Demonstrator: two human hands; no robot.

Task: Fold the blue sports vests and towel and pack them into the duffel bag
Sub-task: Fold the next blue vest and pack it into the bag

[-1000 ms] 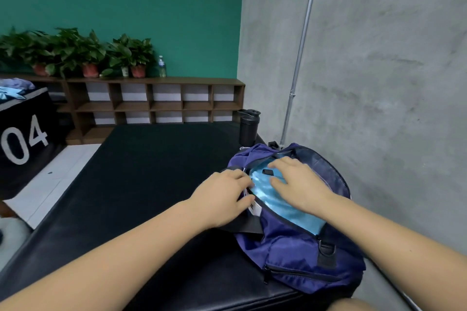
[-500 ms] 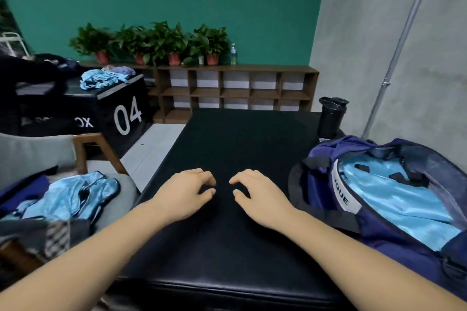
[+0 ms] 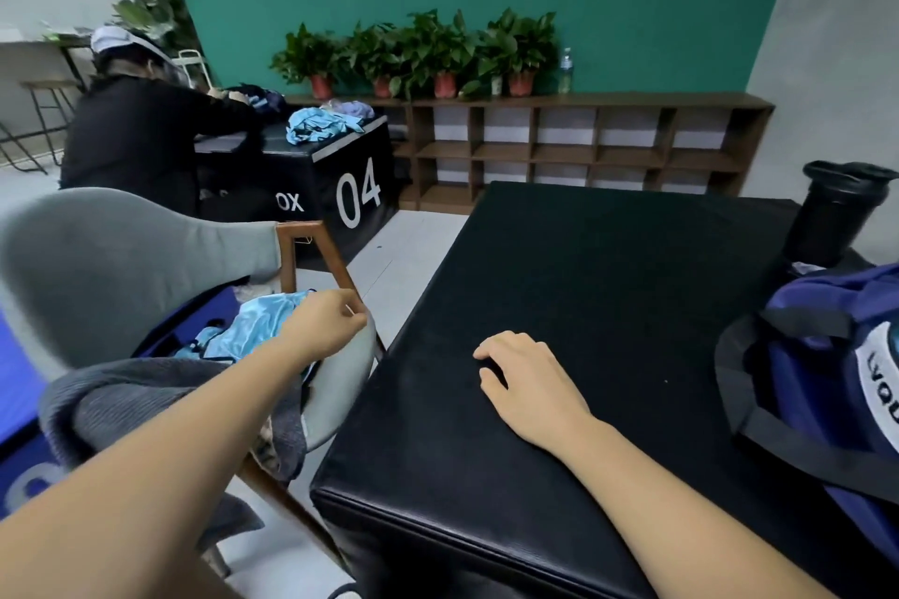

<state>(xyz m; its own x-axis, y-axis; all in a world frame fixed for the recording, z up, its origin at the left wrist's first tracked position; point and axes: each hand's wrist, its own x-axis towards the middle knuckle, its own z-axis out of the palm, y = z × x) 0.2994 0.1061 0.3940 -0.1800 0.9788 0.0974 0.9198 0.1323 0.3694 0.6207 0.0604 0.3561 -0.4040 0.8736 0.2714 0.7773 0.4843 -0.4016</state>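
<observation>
While the box (image 3: 340, 180) reads "04", duffel bag (image 3: 827, 302) lettering is cropped.

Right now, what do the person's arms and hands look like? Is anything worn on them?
The left forearm and the right forearm are bare down to the frame's edge: no sleeve shows. The left hand and the right hand wear no gloves; no watch, bracelet or ring is visible on the sides that show.
</observation>
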